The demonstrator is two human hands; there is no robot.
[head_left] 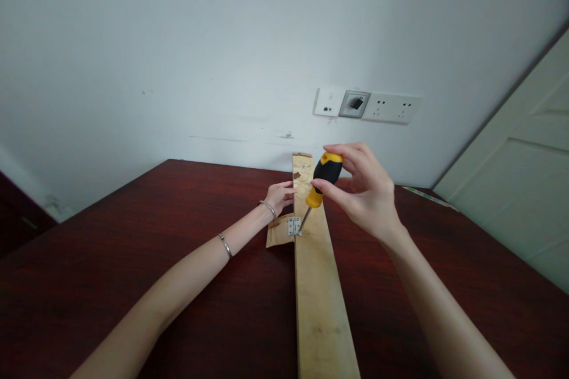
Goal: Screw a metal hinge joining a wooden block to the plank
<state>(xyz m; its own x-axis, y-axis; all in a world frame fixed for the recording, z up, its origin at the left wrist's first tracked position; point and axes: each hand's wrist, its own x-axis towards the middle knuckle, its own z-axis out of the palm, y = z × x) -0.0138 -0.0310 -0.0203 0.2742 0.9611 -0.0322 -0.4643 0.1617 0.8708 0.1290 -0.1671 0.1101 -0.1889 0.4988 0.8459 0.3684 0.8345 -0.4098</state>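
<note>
My right hand (367,189) is closed around the yellow and black handle of a screwdriver (328,169). The tool leans, and its tip meets the right leaf of a small metal hinge (294,226). That hinge bridges a long wooden plank (317,284) and a short wooden piece (280,232) on the plank's left. Against the plank's left edge, beyond the short piece, rests my left hand (280,194). Its thumb side and some fingers show at the wood; the other fingertips are hidden, so I cannot tell how firmly it grips.
A dark red wooden table (213,314) carries the plank, which runs from the near edge toward the wall. Sockets and a switch plate (391,108) are set in the white wall (178,59). A pale panelled door (515,172) stands at the right.
</note>
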